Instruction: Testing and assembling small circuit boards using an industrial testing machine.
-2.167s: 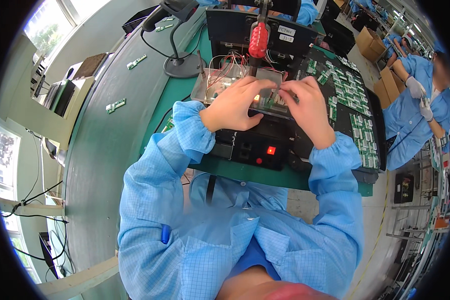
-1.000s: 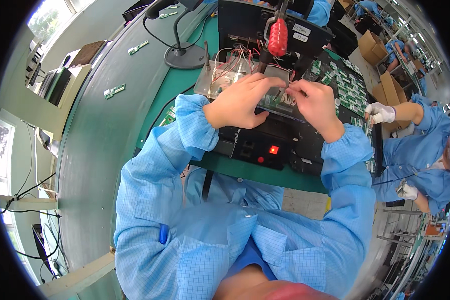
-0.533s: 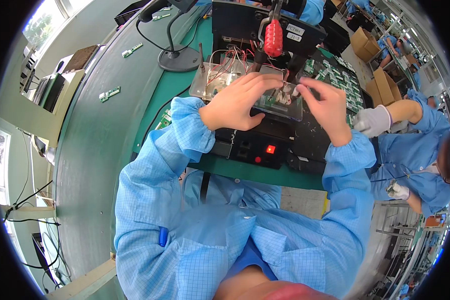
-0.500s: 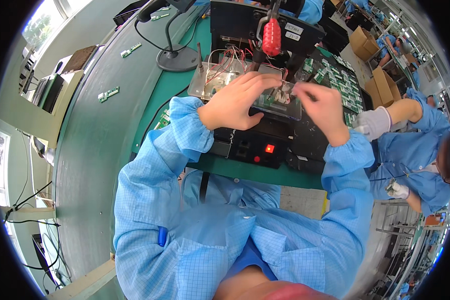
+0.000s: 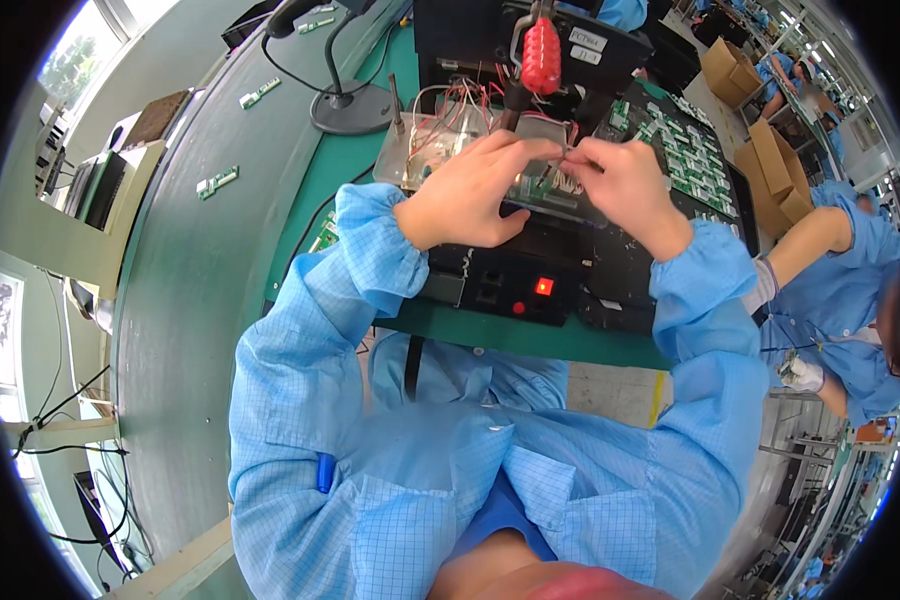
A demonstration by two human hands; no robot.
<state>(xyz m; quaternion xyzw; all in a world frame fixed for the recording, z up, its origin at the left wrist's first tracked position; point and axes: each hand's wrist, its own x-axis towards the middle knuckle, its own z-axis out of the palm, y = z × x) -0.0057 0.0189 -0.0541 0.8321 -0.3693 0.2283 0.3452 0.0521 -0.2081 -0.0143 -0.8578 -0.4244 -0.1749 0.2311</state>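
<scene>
My left hand (image 5: 475,192) arches over a test fixture, fingers stretched out and thumb apart. Its fingertips come close to those of my right hand (image 5: 625,190), which is closed in a pinch. Whatever lies between the right fingertips is too small to make out. Below them is the fixture's clear plate (image 5: 570,212), with pale wires and a small green board partly covered by my hands. A toggle clamp's red handle (image 5: 541,60) stands just beyond. Red and white wires (image 5: 460,118) spread over a clear block behind my left hand. A red-lit switch (image 5: 544,287) glows on the black front panel.
Many green circuit boards (image 5: 695,165) lie on a black surface at the right. Loose boards (image 5: 218,182) rest on the green bench at left, near a round black stand base (image 5: 352,108). A co-worker's arm (image 5: 810,245) is close by my right sleeve.
My right hand has moved left, bringing its pinched fingertips up to my left fingertips. My left hand has stayed nearly in place. The co-worker's gloved hand has slipped mostly behind my right sleeve.
</scene>
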